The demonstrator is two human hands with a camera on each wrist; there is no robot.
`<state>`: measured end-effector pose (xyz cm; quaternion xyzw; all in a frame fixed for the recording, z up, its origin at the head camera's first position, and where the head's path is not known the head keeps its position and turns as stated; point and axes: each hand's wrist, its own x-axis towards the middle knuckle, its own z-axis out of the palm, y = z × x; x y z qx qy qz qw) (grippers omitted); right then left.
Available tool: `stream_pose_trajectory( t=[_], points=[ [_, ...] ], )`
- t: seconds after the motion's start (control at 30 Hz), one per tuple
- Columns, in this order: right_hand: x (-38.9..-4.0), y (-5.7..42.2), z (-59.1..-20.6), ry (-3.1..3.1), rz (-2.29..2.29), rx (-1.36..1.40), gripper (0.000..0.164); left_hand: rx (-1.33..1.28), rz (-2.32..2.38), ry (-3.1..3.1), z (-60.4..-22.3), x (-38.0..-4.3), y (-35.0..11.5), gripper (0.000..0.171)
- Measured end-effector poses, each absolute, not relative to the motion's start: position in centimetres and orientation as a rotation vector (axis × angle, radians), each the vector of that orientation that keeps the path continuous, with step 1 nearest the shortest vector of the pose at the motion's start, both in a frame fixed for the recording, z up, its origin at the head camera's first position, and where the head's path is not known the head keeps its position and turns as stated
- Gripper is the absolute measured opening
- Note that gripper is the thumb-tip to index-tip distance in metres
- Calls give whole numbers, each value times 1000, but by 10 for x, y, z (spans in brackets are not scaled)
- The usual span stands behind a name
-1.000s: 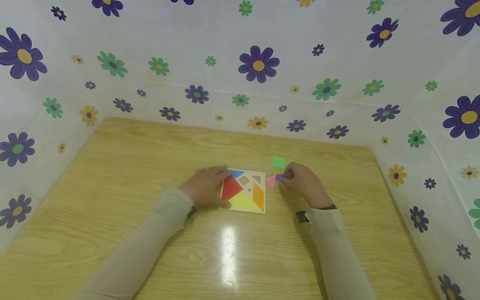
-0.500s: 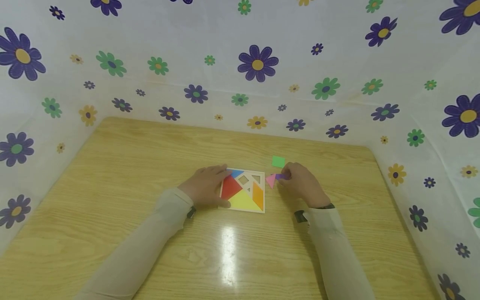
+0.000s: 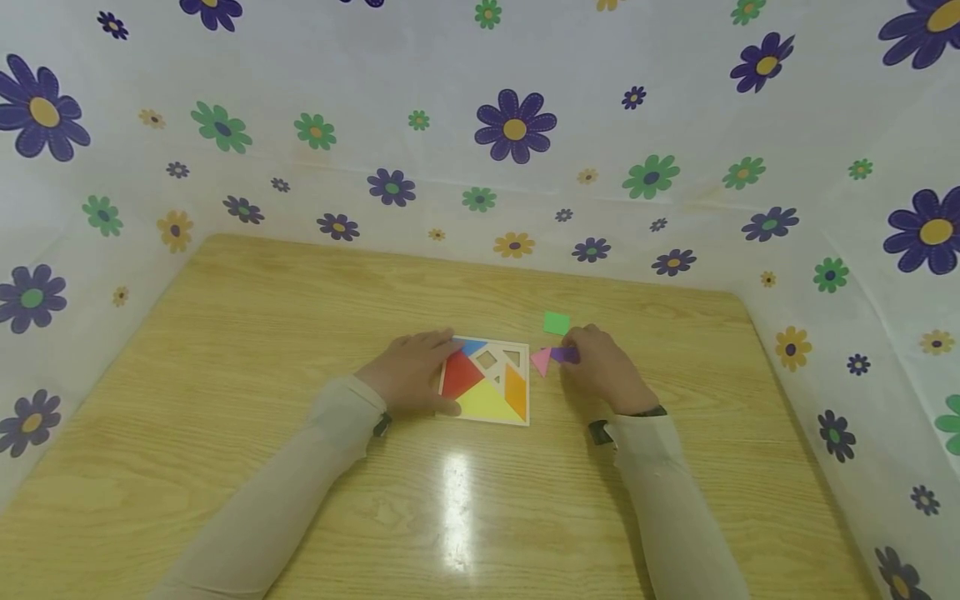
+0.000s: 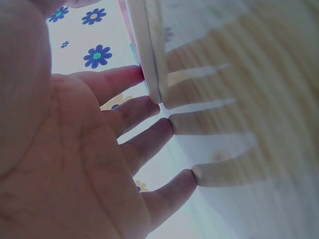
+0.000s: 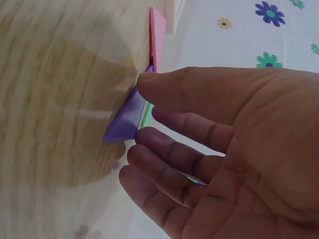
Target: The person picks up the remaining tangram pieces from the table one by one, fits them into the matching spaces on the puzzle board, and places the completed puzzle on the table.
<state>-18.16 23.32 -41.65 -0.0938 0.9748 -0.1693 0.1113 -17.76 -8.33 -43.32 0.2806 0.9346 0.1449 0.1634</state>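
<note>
A square wooden tangram board (image 3: 506,423) lies on the table with red, yellow, blue and orange pieces seated and several hollows showing. My left hand (image 3: 408,371) rests spread along its left side, thumb at the lower left corner; in the left wrist view the extended fingers (image 4: 169,196) touch the tabletop and the board's edge. Right of the board, a purple triangle (image 3: 564,355) lies flat against a pink triangle (image 3: 542,361). My right hand (image 3: 606,367) is over the purple triangle, the thumb (image 5: 154,84) at its edge and the fingers loosely bent, apart from the thumb.
A green square piece (image 3: 557,322) lies behind the purple triangle, close to the right fingertips. The wooden table (image 3: 337,300) ends at a white flower-printed cloth (image 3: 420,150) at the back and both sides.
The right fingers have eased apart, so more of the purple triangle shows between thumb and fingers. The left hand, the board and the other pieces have stayed put.
</note>
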Motion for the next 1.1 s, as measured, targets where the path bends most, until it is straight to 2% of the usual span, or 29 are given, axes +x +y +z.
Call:
stream_pose_trajectory(
  t=[0.47, 0.67, 0.83, 1.1],
  points=[
    [-178, 240, -416, 2919, -452, -141, 27, 802, 414, 2675, -430, -176, -83, 100],
    [-179, 235, -419, 2971, -520, -431, 18, 801, 398, 2678, -431, -177, -82, 100],
    [-180, 228, -423, 2936, -486, -674, 19, 804, 395, 2678, -432, -177, -83, 100],
    [-177, 234, -418, 2911, -446, -534, 11, 816, 388, 2682, -436, -179, -84, 101]
  ],
)
